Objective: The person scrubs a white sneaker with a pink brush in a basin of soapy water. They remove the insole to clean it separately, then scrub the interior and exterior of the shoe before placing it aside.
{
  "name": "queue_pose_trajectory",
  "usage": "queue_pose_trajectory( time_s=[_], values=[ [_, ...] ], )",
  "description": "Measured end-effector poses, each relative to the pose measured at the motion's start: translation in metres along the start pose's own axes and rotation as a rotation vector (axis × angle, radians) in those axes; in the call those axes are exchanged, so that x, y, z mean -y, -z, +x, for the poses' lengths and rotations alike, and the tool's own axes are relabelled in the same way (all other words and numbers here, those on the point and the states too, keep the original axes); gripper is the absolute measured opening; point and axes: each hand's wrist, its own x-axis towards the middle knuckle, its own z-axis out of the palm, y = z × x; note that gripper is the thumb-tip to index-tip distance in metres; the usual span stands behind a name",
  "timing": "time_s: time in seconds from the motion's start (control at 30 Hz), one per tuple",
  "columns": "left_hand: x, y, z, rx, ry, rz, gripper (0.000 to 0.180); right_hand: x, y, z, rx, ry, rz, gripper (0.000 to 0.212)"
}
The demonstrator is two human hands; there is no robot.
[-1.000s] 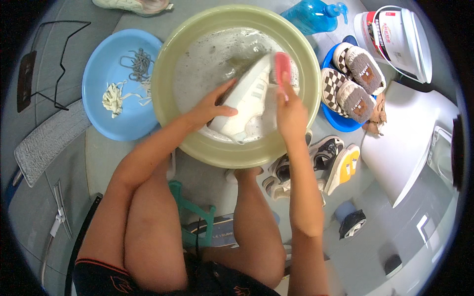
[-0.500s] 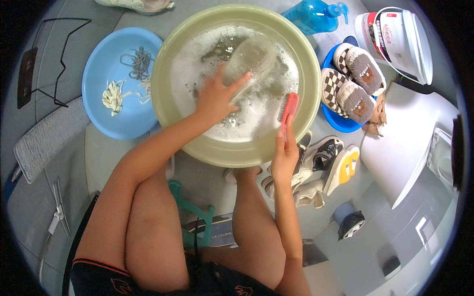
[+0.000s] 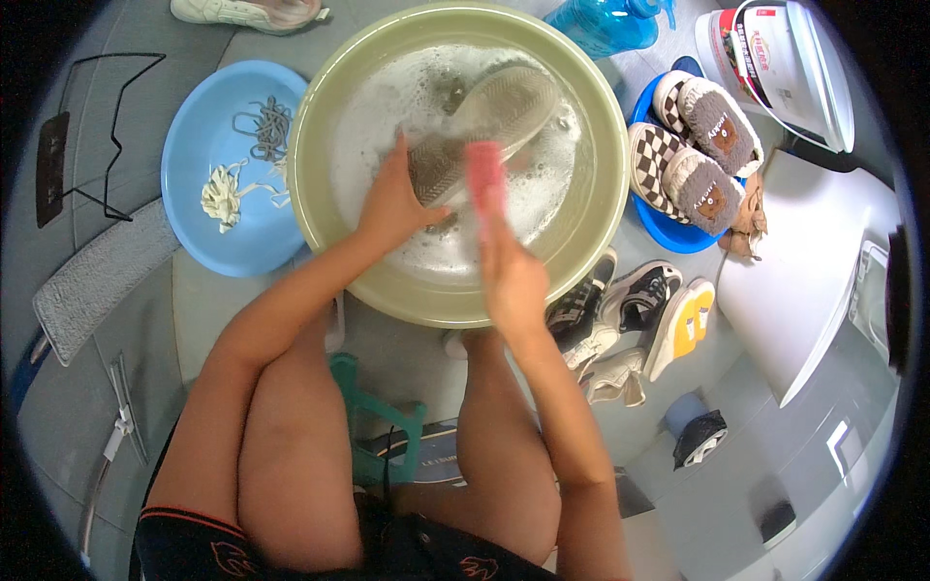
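Note:
A shoe (image 3: 504,108) lies sole up and slanted in the cloudy, foamy water of a large olive-green basin (image 3: 320,92). My left hand (image 3: 392,203) grips its near end, thumb on one side and fingers on the other. The fingertips are partly hidden by suds and shoe. In my right hand (image 3: 515,286) is a pink-red scrub brush (image 3: 486,174), blurred by motion. Its head is over the right side of the sole; whether the bristles touch cannot be made out.
Left stands a light-blue basin (image 3: 203,126) with grey and pale shoelaces. To the right are checkered slippers (image 3: 702,184) in a blue basin, several shoes (image 3: 644,300), a white bucket (image 3: 794,87) and a blue pump bottle (image 3: 605,27). A green stool (image 3: 412,445) is below.
My right hand has swung left with the brush, from the basin's right rim to the shoe. My left hand has moved slightly left and closed around the shoe's near end.

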Motion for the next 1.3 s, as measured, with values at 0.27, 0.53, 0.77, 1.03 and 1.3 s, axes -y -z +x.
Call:
queue_pose_trajectory(
  time_s=[0.27,0.53,0.77,1.03,1.3],
  values=[
    [-0.01,0.009,0.002,-0.069,-0.042,0.002,0.082,0.006,0.015,0.064,0.092,0.011,-0.316,0.043],
    [-0.017,0.019,-0.004,0.014,0.006,0.022,0.086,-0.059,-0.011,0.097,0.077,-0.166,-0.122,0.045],
    [-0.014,0.022,-0.001,-0.031,-0.005,0.006,0.084,0.017,-0.005,0.025,0.171,-0.084,-0.065,0.051],
    [-0.021,0.029,-0.004,-0.061,-0.04,-0.058,0.083,-0.049,-0.02,0.095,-0.008,-0.236,-0.028,0.04],
    [-0.02,0.023,0.001,-0.173,-0.085,-0.098,0.076,0.037,-0.005,-0.002,0.099,0.011,0.104,0.054]
  ],
)
